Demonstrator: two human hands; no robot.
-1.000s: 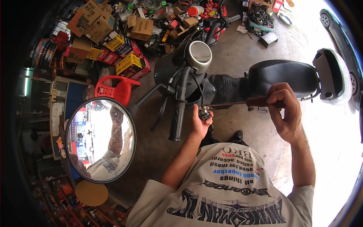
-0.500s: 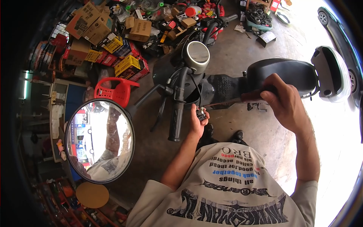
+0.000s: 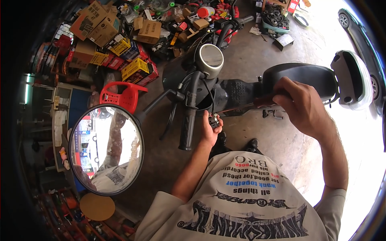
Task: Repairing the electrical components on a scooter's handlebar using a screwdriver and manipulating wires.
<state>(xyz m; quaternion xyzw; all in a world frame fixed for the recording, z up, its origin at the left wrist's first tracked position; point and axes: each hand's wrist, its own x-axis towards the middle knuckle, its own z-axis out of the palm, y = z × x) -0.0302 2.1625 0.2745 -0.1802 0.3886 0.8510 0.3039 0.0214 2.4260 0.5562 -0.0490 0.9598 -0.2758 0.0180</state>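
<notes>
My left hand [image 3: 208, 131] is closed round a small black part with a silvery metal piece [image 3: 214, 119], just below the right end of the handlebar grip. A black cable [image 3: 212, 98] runs from near the round gauge [image 3: 211, 55] down toward that part. Over the near edge of the scooter's black seat [image 3: 297, 71] hovers my right hand [image 3: 303, 108], its fingers bent and pressed together. Whatever its fingertips hold, if anything, is hidden. Between the hands lies the scooter's dark footboard [image 3: 237, 93].
The near handlebar grip [image 3: 186, 130] and round mirror [image 3: 106, 149] jut out on the left. A red plastic chair [image 3: 122, 96] stands behind them. Cartons [image 3: 148, 32] and loose parts are piled at the far left. The scooter's pale backrest [image 3: 354, 80] rises at right, near a parked car [image 3: 364, 52].
My right hand has shifted slightly right and toward me, with the forearm swinging outward. My left hand stays in place with the black part.
</notes>
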